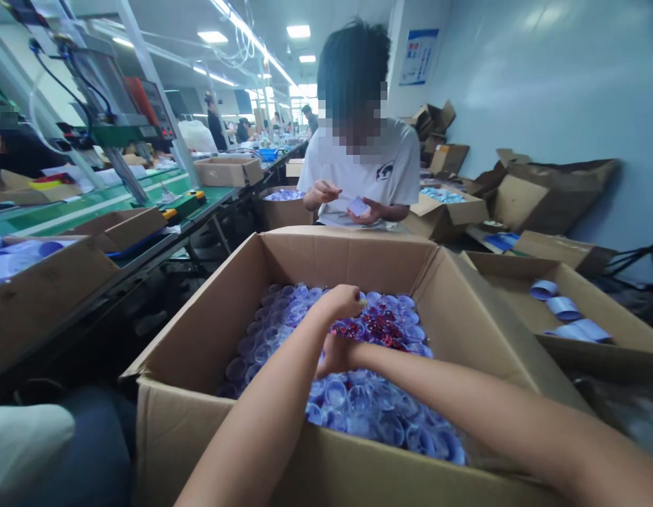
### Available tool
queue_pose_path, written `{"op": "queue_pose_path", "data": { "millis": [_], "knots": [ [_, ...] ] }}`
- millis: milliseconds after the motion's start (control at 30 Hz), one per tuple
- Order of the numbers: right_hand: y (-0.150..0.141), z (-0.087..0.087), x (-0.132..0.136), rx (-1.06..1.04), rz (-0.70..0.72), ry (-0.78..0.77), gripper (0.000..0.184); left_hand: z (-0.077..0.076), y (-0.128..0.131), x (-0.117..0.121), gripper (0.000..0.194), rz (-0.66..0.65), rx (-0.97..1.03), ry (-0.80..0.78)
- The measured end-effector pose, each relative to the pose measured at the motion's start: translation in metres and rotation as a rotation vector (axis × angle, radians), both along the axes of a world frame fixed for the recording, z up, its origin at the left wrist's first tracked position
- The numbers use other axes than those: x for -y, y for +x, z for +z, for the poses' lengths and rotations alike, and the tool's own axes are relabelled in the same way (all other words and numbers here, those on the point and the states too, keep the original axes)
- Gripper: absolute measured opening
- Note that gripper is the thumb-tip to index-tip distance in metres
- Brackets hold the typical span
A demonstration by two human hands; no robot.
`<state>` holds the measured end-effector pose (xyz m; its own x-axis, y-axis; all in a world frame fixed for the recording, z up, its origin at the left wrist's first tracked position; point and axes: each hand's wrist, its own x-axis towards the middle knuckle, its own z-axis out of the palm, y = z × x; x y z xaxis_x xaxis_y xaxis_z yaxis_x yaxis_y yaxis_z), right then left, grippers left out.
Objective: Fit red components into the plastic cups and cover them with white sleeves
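So the action's all about the glossy little red pieces (384,325), sitting in a loose heap on top of the translucent bluish-purple round plastic cups (358,398) inside the big brown cardboard box (284,458). Everything below goes by that box.

Both bare hands are down in the middle of it. The left hand (344,301) is curled closed at the far-left edge of the heap, with a tiny yellowish bit by its fingers — can't tell if it's actually gripping that. The right hand (334,352) is at the near-left edge of the heap, partly behind the left forearm, so I can't tell whether it's open or holding something.

My read: this is hand-work on pieces right at the heap, neither reaching nor carrying. Next move probably calls for small, careful finger work, plus uncrossing the forearms so one doesn't block the other.

Just beyond the box's far wall, a person in a white T-shirt (397,151) has a pale purple piece (358,206) in one hand. Right of the box — a shallow cardboard tray (616,357) with a few lilac cylinders (563,308). Left of it, a green-topped workbench (172,184).
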<state>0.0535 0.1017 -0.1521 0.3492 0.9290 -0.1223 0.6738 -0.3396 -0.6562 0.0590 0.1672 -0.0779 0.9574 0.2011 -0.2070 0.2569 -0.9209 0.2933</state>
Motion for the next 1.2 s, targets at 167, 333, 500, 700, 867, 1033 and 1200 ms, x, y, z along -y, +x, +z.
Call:
{"op": "queue_pose_path", "data": {
  "millis": [167, 333, 500, 700, 867, 1033, 1200],
  "knots": [
    [0.048, 0.040, 0.034, -0.210, -0.250, 0.142, 0.041, 0.004, -0.003, 0.001, 0.053, 0.157, -0.044, -0.386],
    [0.059, 0.041, 0.053, -0.199, -0.545, 0.241, 0.067, 0.009, -0.011, 0.004, 0.044, 0.177, 0.004, -0.793],
    [0.050, 0.011, 0.064, 0.138, -0.163, -0.171, 0.060, 0.006, -0.008, -0.004, 0.040, 0.404, 0.145, -0.712],
    [0.007, -0.030, 0.072, 0.154, 0.255, -0.495, 0.055, -0.004, -0.009, -0.008, 0.038, 0.397, 0.165, -0.567],
    [-0.003, -0.035, 0.069, 0.152, 0.273, -0.468, 0.030, -0.014, -0.009, -0.009, 0.037, 0.226, 0.005, -0.222],
    [0.031, -0.007, 0.061, 0.037, -0.054, -0.122, 0.010, -0.014, -0.010, -0.015, 0.030, 0.137, -0.063, -0.041],
    [0.071, 0.026, 0.054, -0.088, -0.286, 0.110, 0.020, -0.016, -0.012, -0.021, 0.034, 0.098, -0.100, -0.117]
  ]
}}
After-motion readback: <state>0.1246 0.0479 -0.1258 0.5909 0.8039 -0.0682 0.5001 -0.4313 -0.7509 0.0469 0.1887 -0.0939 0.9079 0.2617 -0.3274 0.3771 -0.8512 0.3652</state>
